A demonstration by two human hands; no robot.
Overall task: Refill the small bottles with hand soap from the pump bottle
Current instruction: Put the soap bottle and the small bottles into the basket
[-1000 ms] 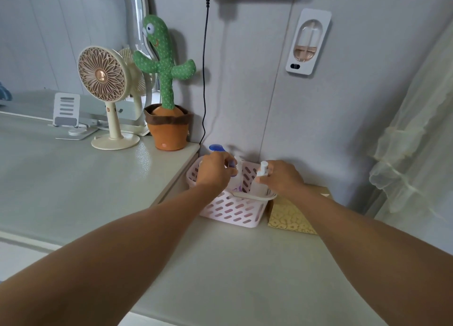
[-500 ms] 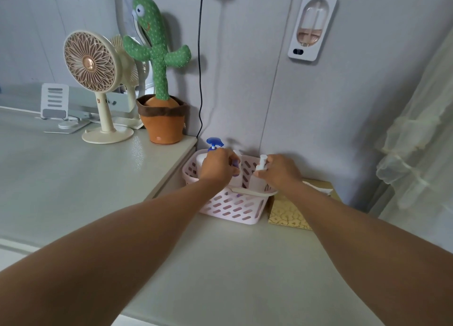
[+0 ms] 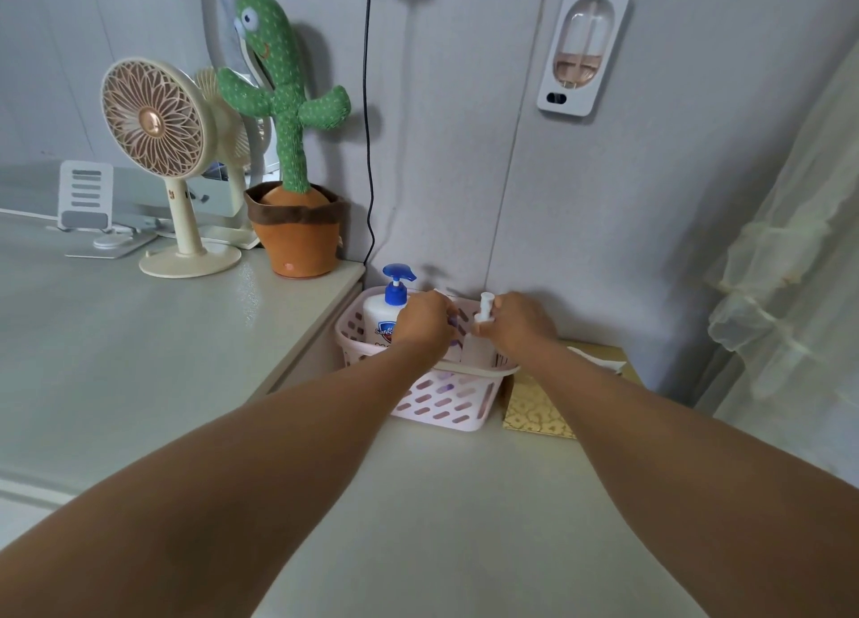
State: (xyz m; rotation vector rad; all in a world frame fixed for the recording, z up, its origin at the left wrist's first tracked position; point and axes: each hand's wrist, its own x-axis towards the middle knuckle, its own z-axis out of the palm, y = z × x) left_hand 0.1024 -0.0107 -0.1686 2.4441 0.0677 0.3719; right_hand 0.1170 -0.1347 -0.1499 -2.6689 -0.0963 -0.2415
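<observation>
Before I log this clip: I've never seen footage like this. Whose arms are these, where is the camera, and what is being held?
There is no machine here. A person wears one wide-angle camera on the head, so you look forward and down along both bare arms. The arms reach into a pink slotted basket on a pale countertop. A white pump bottle with a blue pump stands in it. The right hand pinches a small white bottle near its neck, upright in the basket. The left hand curls over something there; a bit of purple shows, but what it grips is hidden. A gold patterned box lies beside the basket. On the raised surface to the left stand a plush cactus and a desk fan.
</observation>
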